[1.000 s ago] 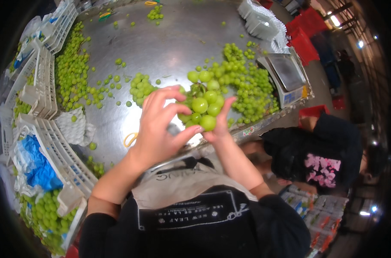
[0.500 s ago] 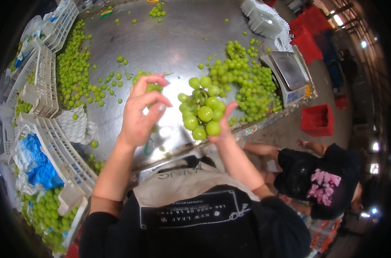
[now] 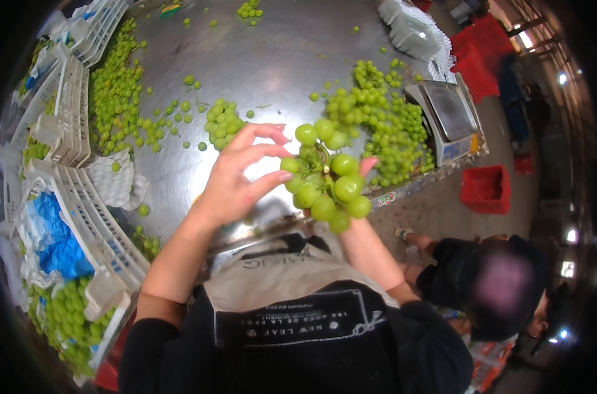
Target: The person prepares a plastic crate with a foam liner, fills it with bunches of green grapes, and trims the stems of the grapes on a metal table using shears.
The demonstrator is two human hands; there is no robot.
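Note:
Above the near part of the table, my right hand [image 3: 366,168] holds a bunch of green grapes [image 3: 324,172] from below and the right. Most of its fingers are hidden by the fruit; the thumb shows. At the bunch's left side is my left hand [image 3: 240,178], fingers apart and curved, their tips close to the outer grapes. Whether they touch the grapes I cannot tell. A small cluster of grapes [image 3: 223,123] lies on the metal table [image 3: 272,62] just beyond my left hand. A larger heap of grape bunches [image 3: 397,131] lies to the right.
Loose grapes [image 3: 118,88] cover the table's left side, beside white plastic crates [image 3: 72,115]. A kitchen-type scale [image 3: 446,118] and clear plastic boxes [image 3: 411,34] stand at the right edge. A red crate [image 3: 485,190] and a person in black [image 3: 469,276] are beyond that edge.
The bunch has turned and moved slightly right, now showing its stem. My left hand has moved right, up to the bunch. The nearby person has bent lower.

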